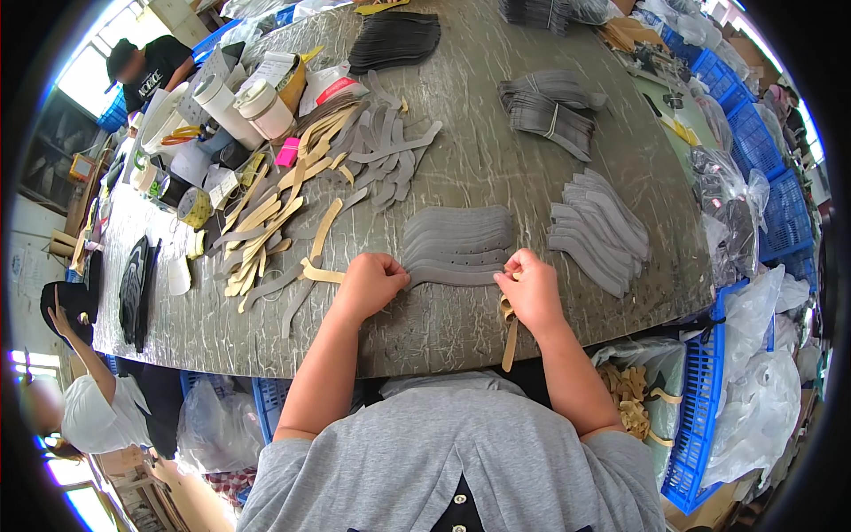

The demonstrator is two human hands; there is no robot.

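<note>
A row of overlapping, slightly curved grey strips (458, 232) lies on the table in front of me. The nearest grey strip (454, 277) stretches between my hands. My left hand (376, 282) is closed in a pinch at its left end. Fingers bent, my right hand (534, 291) meets the right end with thumb and fingertips. From under that hand a curled tan strip (510, 341) hangs toward the table edge; its upper part is hidden in the fingers. Another fan of grey strips (599, 229) lies to the right.
Loose tan strips (263, 232) and grey strips (394, 151) are heaped at the left. Dark banded bundles (551, 113) lie farther off. Tubs (264, 108) stand at the far left. Blue crates (693, 403) border the right. Another person (111, 399) is at the left.
</note>
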